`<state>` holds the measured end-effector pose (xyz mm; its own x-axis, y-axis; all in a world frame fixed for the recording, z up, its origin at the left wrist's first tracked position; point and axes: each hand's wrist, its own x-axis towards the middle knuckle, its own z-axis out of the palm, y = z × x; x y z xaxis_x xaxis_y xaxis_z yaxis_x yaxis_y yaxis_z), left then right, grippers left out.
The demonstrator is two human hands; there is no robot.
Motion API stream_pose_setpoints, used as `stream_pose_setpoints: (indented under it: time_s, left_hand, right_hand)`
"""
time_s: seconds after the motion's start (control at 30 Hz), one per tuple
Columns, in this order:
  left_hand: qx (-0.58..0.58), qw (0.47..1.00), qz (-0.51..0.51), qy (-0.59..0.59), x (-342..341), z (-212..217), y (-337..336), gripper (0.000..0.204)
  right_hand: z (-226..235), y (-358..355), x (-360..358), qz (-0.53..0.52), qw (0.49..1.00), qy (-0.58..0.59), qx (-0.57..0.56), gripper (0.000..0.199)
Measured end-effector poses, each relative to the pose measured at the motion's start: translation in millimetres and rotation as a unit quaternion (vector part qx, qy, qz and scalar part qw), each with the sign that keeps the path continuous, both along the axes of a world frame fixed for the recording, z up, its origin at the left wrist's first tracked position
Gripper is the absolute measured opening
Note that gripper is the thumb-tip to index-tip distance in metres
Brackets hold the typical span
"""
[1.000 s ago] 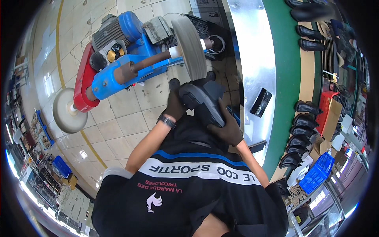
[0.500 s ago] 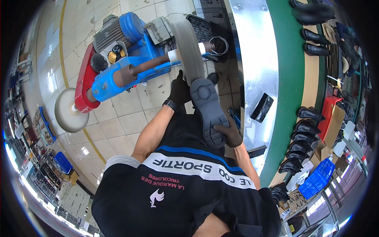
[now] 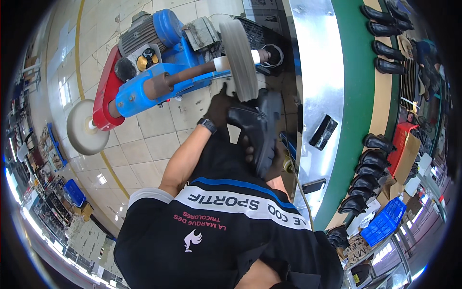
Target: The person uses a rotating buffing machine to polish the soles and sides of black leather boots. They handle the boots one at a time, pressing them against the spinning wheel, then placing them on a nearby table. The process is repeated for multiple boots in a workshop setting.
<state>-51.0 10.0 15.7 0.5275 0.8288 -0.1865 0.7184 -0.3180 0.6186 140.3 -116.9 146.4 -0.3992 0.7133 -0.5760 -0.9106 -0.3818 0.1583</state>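
A black leather boot (image 3: pixel 255 126) lies between my hands on its side, its thick sole turned to the right. My left hand (image 3: pixel 220 107), in a dark glove with a wristwatch above it, grips the boot's left end, thumb pointing up and other fingers hidden. Around the lower end is my right hand (image 3: pixel 275 164), also gloved; its fingertips show on the left side of the boot and the rest is partly behind it. Just beyond the boot is a grey buffing wheel (image 3: pixel 239 60) on a shaft. The boot's far end meets or nearly meets the wheel's lower rim; I cannot tell which.
The blue machine body (image 3: pixel 137 96) with its motor and red belt guard (image 3: pixel 103 96) stands at the left. A pale disc wheel (image 3: pixel 86 126) is on its outer end. To the right runs a metal-edged green bench (image 3: pixel 353 96) with several black shoes (image 3: pixel 370 176) along it.
The boot has turned from sole facing up to lying on its side, its upper now showing. My right hand has shifted round beneath it. The machine appears slightly further right in view.
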Motion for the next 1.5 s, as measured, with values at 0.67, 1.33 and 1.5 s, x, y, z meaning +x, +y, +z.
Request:
stream_pose_setpoints:
  time_s: [0.67,1.33,1.5]
  left_hand:
    - [-0.687,0.416,0.347,-0.485,-36,-31,14,0.027]
    - [-0.351,0.926,-0.058,0.126,-56,-112,-23,0.033]
    - [-0.312,0.942,-0.093,-0.076,-3,-73,-19,0.044]
  right_hand:
    - [-31,56,-26,0.024,0.985,0.103,-0.136,0.066]
    - [-201,83,-23,-0.051,0.974,0.055,-0.214,0.029]
    - [-98,51,55,0.124,0.941,0.076,-0.305,0.041]
